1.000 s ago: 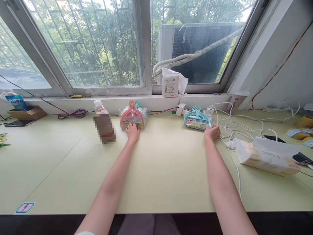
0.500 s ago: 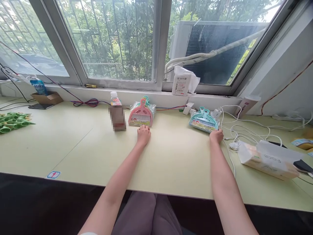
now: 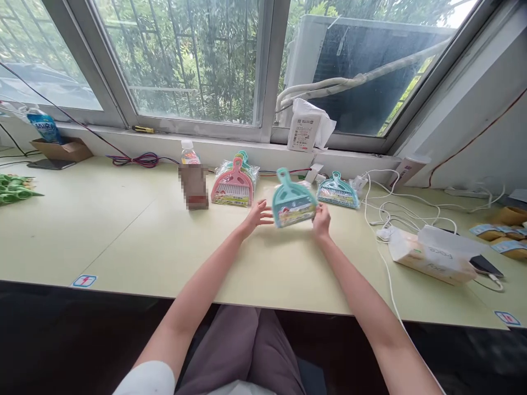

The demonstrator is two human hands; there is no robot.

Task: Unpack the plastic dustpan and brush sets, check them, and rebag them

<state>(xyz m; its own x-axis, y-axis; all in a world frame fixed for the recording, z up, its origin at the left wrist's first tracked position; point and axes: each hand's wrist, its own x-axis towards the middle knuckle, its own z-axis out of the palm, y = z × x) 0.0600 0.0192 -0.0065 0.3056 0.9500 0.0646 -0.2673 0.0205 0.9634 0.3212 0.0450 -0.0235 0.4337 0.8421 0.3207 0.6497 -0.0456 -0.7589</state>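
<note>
A teal mini dustpan and brush set (image 3: 293,202) in clear wrap is held off the table, slightly tilted, with its handle up. My right hand (image 3: 321,220) grips it by its right edge. My left hand (image 3: 256,218) is at its left side, fingers spread and pointing toward it; whether they touch it I cannot tell. Behind and to the left stands a pink dustpan and brush set (image 3: 233,185), with green ones partly hidden behind it. Another teal dustpan and brush set (image 3: 337,191) sits at the back right, beyond my right hand.
A bottle (image 3: 190,153), partly blurred out, stands left of the pink set. White cables (image 3: 405,211) and a tissue pack (image 3: 432,255) lie on the right. Green cone-shaped items (image 3: 18,189) are at far left. A tissue box (image 3: 304,129) stands on the window sill.
My right hand has taken one teal set from the right-hand group and brought it left to the middle. My left hand has moved away from the pink set, toward the teal one.
</note>
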